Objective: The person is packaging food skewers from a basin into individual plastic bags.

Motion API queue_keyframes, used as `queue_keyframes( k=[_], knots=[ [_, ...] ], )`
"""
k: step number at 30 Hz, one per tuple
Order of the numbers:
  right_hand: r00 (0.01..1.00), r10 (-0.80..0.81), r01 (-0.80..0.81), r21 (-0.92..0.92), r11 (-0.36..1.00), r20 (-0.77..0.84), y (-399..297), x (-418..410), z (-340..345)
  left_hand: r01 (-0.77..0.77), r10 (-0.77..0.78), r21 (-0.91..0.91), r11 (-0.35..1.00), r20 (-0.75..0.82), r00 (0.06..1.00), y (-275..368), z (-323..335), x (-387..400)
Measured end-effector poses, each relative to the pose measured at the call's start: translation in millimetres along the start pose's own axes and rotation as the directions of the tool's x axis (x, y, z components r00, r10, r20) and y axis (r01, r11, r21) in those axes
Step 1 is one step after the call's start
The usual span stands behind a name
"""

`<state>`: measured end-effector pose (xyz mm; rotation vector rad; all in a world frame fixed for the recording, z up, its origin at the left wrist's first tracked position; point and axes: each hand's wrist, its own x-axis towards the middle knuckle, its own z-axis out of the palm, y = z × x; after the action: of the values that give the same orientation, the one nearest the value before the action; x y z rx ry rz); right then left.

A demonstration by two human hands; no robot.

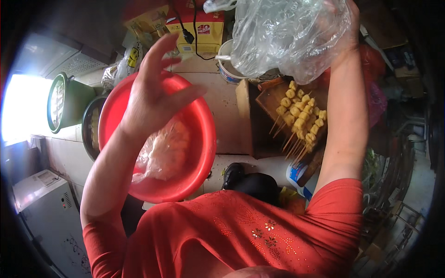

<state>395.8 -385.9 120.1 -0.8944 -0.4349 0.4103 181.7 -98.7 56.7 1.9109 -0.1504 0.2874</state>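
My left hand (pixel 156 87) is raised over a red plastic basin (pixel 208 139), fingers apart and holding nothing. Inside the basin lies a clear plastic bag of orange-pink food (pixel 167 149), its contents not plain. At the upper right, my right hand (pixel 342 31) grips a large clear plastic bag (pixel 288 38); its fingers are partly hidden behind the film. Below that bag, skewers of yellow, puffy food pieces (pixel 302 113) lie in a pile on a brown wooden board (pixel 269 99), beside my right forearm.
A white bucket (pixel 224 66) stands beneath the clear bag's edge. Yellow and red cartons (pixel 208 33) are at the back with a black power cord (pixel 188 35). A green bucket (pixel 74 100) and a dark basin (pixel 88 128) stand left; a white appliance (pixel 48 208) is lower left.
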Motion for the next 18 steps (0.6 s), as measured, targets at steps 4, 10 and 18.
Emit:
queue_keyframes(
  k=[4, 10, 18],
  knots=[
    [0.996, 0.062, -0.063, 0.014, 0.998, 0.058, -15, -25, 15, 0.129, -0.127, -0.079, 0.988, 0.03, 0.991, 24, 26, 41],
    [0.986, 0.134, -0.135, 0.01, 0.991, 0.096, -35, -71, 54, 0.32, -0.141, -0.498, 0.806, 0.364, 0.921, 41, 41, 35],
    [0.91, -0.164, -0.008, -0.412, 0.911, -0.38, -65, -160, 64, 0.304, -0.347, -0.763, 0.571, 0.111, 0.931, 36, -61, -16]
  ],
)
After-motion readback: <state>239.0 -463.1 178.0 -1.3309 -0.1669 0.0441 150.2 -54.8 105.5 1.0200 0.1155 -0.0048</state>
